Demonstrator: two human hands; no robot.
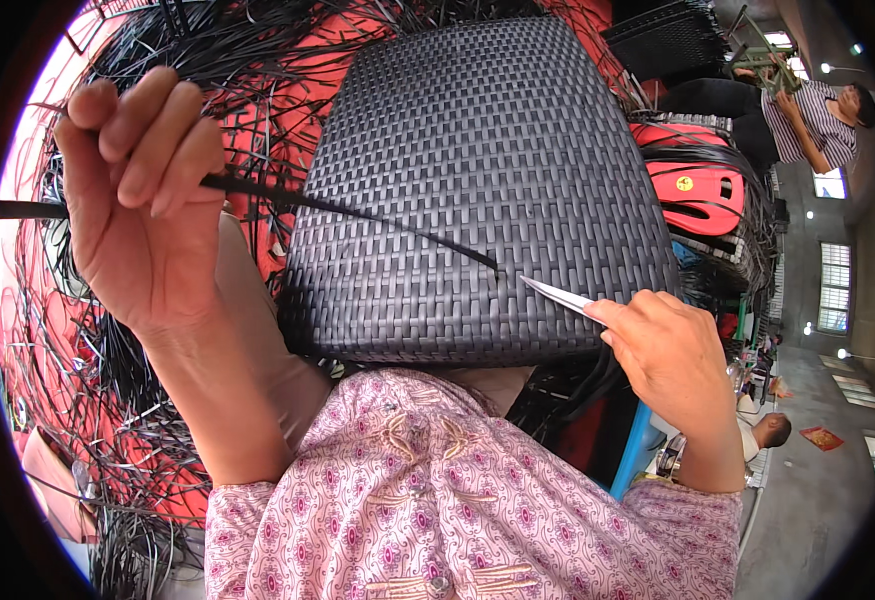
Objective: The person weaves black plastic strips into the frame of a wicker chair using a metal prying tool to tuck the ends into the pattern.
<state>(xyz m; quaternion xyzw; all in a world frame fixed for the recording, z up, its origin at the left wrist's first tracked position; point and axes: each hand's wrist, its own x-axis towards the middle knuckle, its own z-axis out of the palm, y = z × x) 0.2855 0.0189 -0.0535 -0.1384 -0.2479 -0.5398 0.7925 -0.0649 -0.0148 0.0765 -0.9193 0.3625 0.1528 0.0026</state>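
A large black woven wicker panel [478, 180], curved like a chair seat or back, rests in front of my body. My left hand [143, 190] is raised at the left, its fingers curled round a flat black weaving strip [358, 212]. That strip runs taut and slanting down to a spot in the near part of the weave. Close to this spot, my right hand [663, 345] grips a slim, pointed, silvery metal tool [558, 294]. Its tip lies just right of where the strip meets the weave; whether it touches the panel I cannot tell.
Loose black strips [248, 60] lie in tangles over red material on the left and at the back. A red stool with slots [693, 190] stands at the right, strips draped over it. Beyond it another person [808, 125] in a striped top handles something greenish. A second person [763, 430] is lower right.
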